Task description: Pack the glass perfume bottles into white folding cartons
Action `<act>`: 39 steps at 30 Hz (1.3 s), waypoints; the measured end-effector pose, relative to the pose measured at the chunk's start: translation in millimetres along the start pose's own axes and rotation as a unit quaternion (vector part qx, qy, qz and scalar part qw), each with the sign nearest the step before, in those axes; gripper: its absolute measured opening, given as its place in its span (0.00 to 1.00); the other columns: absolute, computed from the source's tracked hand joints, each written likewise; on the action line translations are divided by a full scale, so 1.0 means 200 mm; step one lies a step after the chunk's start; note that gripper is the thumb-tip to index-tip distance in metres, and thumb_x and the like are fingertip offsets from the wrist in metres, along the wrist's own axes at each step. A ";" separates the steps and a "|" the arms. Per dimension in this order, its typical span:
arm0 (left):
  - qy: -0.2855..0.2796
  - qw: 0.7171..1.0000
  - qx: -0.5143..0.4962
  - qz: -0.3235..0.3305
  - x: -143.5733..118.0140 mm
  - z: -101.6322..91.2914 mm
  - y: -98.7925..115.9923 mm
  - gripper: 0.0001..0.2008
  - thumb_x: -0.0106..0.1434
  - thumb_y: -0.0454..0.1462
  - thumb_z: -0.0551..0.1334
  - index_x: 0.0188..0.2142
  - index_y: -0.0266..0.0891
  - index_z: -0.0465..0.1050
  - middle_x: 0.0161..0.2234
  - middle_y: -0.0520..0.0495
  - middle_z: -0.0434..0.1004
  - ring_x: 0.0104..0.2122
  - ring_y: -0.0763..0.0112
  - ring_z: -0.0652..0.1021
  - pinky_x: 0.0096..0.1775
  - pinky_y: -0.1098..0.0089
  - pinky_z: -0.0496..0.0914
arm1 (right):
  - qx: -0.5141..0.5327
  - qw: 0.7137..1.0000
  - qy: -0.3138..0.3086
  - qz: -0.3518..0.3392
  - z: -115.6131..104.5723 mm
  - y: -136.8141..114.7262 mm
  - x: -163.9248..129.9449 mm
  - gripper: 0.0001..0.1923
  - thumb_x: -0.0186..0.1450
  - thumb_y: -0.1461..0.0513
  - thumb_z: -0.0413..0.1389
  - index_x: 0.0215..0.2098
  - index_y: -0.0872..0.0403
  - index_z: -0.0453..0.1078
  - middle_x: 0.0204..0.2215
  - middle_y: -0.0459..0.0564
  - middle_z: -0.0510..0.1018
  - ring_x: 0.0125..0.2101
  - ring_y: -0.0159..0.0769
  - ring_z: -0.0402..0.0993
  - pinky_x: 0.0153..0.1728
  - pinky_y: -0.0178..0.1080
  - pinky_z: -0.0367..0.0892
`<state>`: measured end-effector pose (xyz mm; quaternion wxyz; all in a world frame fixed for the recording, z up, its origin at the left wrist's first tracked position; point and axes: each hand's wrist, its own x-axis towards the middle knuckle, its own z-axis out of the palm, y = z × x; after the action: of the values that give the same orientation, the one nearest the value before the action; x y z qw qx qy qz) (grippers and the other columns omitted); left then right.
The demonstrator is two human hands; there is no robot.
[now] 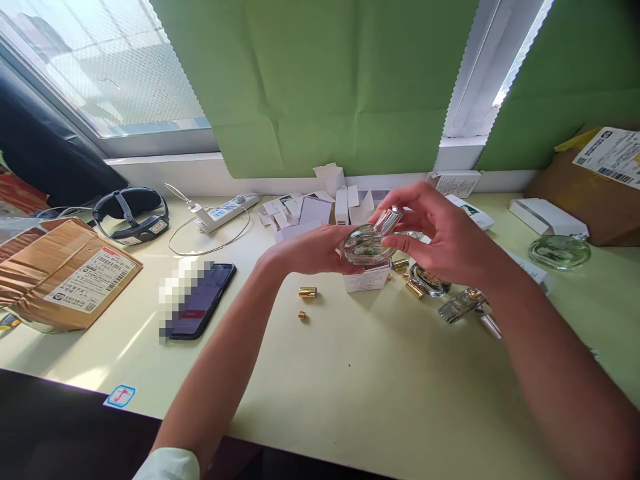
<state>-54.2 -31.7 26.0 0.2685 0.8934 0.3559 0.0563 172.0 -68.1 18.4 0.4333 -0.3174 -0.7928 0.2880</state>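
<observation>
Together, we hold a round glass bottle (367,245) above the small white box (367,279): left hand (315,250) gripping its body, right hand (443,233) pinching its silver cap (389,220).

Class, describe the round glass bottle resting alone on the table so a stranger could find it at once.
Start at the cardboard box in the table's far right corner. Just in front of it lies a round glass bottle on the pale table. Unlike the similar bottle in the person's hands, it lies untouched.
</observation>
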 end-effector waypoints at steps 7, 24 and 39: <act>-0.015 0.999 -0.027 0.023 -0.01 -0.01 -0.01 0.23 0.63 0.41 0.63 0.57 0.45 0.62 0.37 0.51 0.76 0.33 0.74 0.73 0.34 0.73 0.64 | -0.068 0.997 -0.030 0.017 -0.01 0.00 0.00 0.13 0.65 0.63 0.58 0.46 0.42 0.67 0.45 0.44 0.77 0.47 0.40 0.75 0.52 0.47 0.71; -0.042 0.998 -0.029 0.022 -0.02 0.00 -0.01 0.25 0.64 0.39 0.61 0.60 0.46 0.57 0.39 0.52 0.76 0.34 0.74 0.73 0.35 0.74 0.64 | -0.274 0.946 -0.156 0.082 0.12 0.03 0.01 0.07 0.67 0.65 0.53 0.39 0.49 0.73 0.31 0.47 0.78 0.28 0.37 0.70 0.32 0.41 0.61; -0.042 0.998 -0.035 0.030 -0.02 -0.01 0.00 0.33 0.65 0.41 0.62 0.66 0.51 0.53 0.44 0.49 0.77 0.37 0.71 0.75 0.38 0.72 0.65 | -0.340 0.901 -0.215 0.160 0.16 -0.11 -0.04 0.16 0.60 0.75 0.47 0.37 0.52 0.71 0.34 0.53 0.79 0.35 0.45 0.74 0.37 0.46 0.64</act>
<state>-58.0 -34.2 27.2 0.3125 0.8951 0.3155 0.0396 141.5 -93.8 16.3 0.0658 -0.4984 -0.8549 0.1282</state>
